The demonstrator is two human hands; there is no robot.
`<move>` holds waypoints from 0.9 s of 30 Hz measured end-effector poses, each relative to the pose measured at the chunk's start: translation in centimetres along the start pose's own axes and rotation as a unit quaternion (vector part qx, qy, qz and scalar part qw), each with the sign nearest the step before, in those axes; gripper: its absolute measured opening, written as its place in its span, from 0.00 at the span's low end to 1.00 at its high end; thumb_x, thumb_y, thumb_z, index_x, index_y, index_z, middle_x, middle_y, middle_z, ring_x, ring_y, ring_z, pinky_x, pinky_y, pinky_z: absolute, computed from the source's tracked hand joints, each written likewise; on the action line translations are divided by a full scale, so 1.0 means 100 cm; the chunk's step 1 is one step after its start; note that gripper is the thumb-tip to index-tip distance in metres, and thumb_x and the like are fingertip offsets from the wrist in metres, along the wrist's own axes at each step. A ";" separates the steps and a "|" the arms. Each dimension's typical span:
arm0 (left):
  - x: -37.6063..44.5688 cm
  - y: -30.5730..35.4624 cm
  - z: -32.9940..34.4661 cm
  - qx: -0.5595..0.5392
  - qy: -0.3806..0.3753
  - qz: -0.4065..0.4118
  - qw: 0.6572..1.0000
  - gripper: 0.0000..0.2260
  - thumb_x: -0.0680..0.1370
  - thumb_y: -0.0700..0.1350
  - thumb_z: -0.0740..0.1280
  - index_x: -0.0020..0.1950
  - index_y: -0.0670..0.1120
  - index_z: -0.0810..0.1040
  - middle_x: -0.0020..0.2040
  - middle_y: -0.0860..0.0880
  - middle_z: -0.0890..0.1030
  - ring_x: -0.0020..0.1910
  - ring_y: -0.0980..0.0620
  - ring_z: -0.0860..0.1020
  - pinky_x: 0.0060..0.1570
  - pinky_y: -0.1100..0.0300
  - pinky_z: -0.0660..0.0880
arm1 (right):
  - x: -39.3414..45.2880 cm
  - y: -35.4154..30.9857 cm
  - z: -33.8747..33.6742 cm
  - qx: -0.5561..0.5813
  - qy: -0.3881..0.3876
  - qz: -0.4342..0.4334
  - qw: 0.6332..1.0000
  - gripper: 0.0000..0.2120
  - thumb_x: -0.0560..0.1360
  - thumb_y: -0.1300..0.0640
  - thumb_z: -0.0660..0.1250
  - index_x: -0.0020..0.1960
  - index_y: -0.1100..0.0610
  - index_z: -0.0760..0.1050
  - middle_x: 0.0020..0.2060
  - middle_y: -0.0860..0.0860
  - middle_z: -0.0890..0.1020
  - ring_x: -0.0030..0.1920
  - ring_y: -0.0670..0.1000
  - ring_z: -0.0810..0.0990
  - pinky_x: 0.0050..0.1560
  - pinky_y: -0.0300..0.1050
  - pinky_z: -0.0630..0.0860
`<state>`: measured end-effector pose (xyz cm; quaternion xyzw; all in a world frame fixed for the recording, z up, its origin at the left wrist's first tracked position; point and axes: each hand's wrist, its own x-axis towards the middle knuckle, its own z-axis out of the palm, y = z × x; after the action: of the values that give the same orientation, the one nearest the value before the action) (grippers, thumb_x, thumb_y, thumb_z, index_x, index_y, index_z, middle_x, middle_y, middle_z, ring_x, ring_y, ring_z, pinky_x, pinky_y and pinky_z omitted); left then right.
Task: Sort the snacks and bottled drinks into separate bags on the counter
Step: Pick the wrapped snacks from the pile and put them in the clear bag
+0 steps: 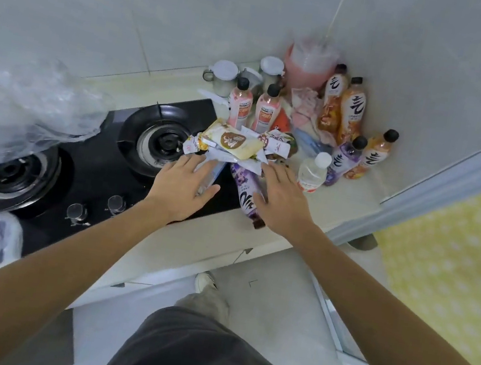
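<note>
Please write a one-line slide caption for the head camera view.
Both open hands, left and right, reach toward crinkled snack packets and a lying purple-labelled plastic bottle beside the black gas stove.

— What's on the counter (321, 202) on the left?
— A black gas stove (101, 171) with two burners and two clear knobs (78, 212) at its front edge.
— And at the back?
— A white-lidded mug (222, 77) and a white-lidded jar (271, 71) against the tiled wall (104, 0).
— Anything on the floor?
— A yellow dotted mat (458, 260) at the right, beside the pale floor tiles (277, 300).
</note>
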<state>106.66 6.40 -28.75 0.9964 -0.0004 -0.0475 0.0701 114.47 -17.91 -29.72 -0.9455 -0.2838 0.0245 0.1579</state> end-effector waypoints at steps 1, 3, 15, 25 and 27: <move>0.015 -0.002 0.002 -0.006 -0.006 -0.003 1.000 0.32 0.81 0.65 0.47 0.79 0.50 0.65 0.75 0.47 0.70 0.75 0.44 0.67 0.66 0.42 0.70 | 0.013 0.004 0.001 0.003 0.000 0.006 1.000 0.27 0.80 0.51 0.66 0.75 0.62 0.68 0.72 0.60 0.73 0.72 0.61 0.69 0.72 0.59 0.70; 0.042 -0.007 0.005 -0.023 -0.015 -0.009 1.000 0.32 0.80 0.64 0.49 0.78 0.48 0.66 0.75 0.46 0.71 0.74 0.43 0.68 0.64 0.40 0.71 | 0.039 0.008 0.002 0.009 -0.020 0.027 0.999 0.28 0.81 0.50 0.66 0.76 0.62 0.66 0.73 0.59 0.72 0.73 0.61 0.68 0.73 0.60 0.69; 0.170 -0.024 0.017 -0.012 -0.100 0.054 0.993 0.36 0.77 0.54 0.71 0.81 0.50 0.61 0.80 0.46 0.64 0.79 0.43 0.61 0.72 0.39 0.66 | 0.160 0.043 0.015 -0.011 -0.083 0.149 0.985 0.36 0.76 0.54 0.67 0.79 0.63 0.57 0.77 0.61 0.64 0.78 0.63 0.61 0.78 0.58 0.59; 0.195 -0.027 0.030 0.015 -0.154 0.076 0.985 0.39 0.76 0.63 0.68 0.82 0.52 0.59 0.81 0.46 0.62 0.80 0.42 0.59 0.77 0.43 0.56 | 0.183 0.064 0.024 0.023 -0.150 0.139 0.979 0.23 0.74 0.51 0.69 0.68 0.52 0.76 0.61 0.56 0.80 0.63 0.60 0.78 0.59 0.53 0.76; 0.193 -0.030 0.035 0.018 -0.145 0.077 0.986 0.37 0.77 0.64 0.67 0.82 0.53 0.60 0.79 0.46 0.65 0.78 0.42 0.61 0.75 0.43 0.60 | 0.184 0.065 0.025 0.021 -0.151 0.151 0.977 0.24 0.75 0.47 0.68 0.69 0.53 0.76 0.64 0.57 0.78 0.65 0.61 0.75 0.64 0.57 0.75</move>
<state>125.53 8.73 -34.46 0.9772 -0.0876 -0.1857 0.0547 133.02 -12.28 -33.31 -0.9593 -0.1575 0.1966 0.1279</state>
